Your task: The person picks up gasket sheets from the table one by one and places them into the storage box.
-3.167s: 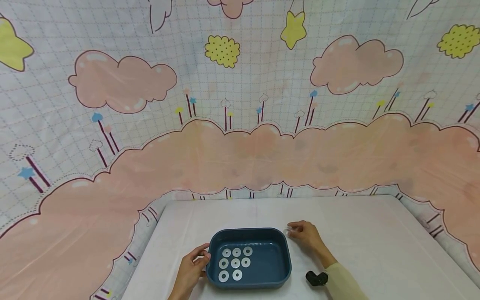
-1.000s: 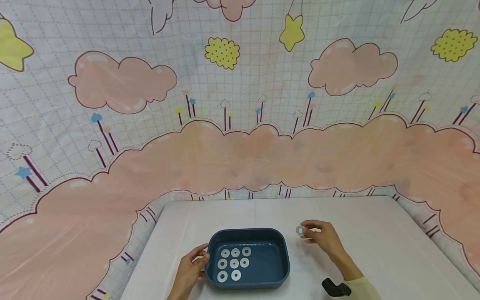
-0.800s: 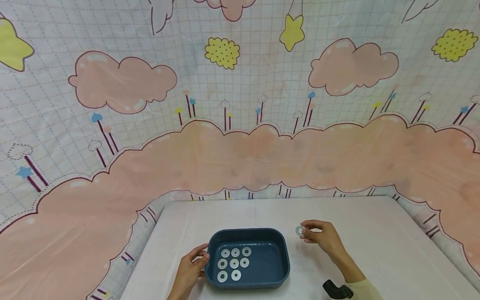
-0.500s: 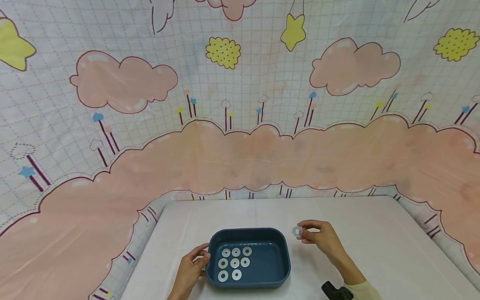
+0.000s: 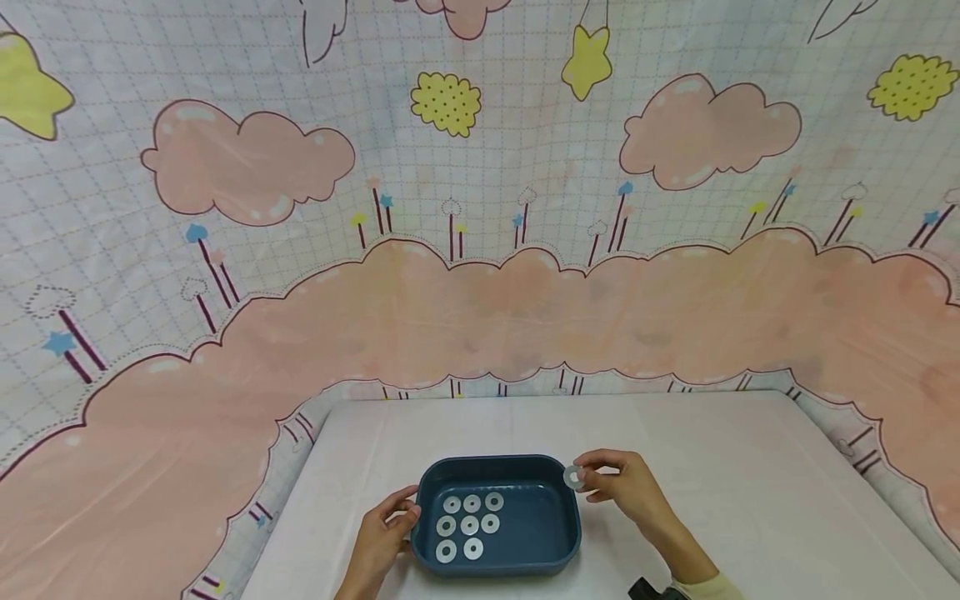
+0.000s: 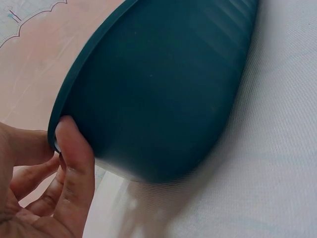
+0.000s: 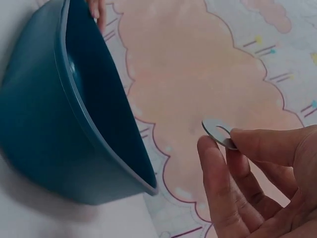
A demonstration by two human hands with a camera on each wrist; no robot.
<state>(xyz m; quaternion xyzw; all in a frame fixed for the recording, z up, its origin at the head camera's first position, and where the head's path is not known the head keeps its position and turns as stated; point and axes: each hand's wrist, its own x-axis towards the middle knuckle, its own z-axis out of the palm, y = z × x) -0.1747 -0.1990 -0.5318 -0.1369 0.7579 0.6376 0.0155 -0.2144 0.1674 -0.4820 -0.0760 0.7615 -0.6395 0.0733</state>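
Note:
A dark blue rectangular tray (image 5: 536,562) with rounded corners rests in front of me. Several flat metal washers (image 5: 469,525) lie spread in rows over its left half. My left hand (image 5: 377,537) pinches the tray's left rim; in the left wrist view the thumb and fingers (image 6: 75,163) grip that rim from both sides. Between thumb and fingertips, my right hand (image 5: 626,492) pinches one more washer (image 5: 573,477), held at the tray's right rim in the head view. The right wrist view shows this washer (image 7: 218,133) tilted and apart from the tray wall.
The tray stands on a table with a white cloth (image 5: 712,467). Behind it hangs a printed backdrop (image 5: 480,317) with clouds and stars. A black device (image 5: 652,590) sits at the right wrist, at the frame's lower edge.
My right hand first moved right, away from the tray, holding the washer, then came back left and slightly down to the right rim. The left hand and the washers in the tray stay as before.

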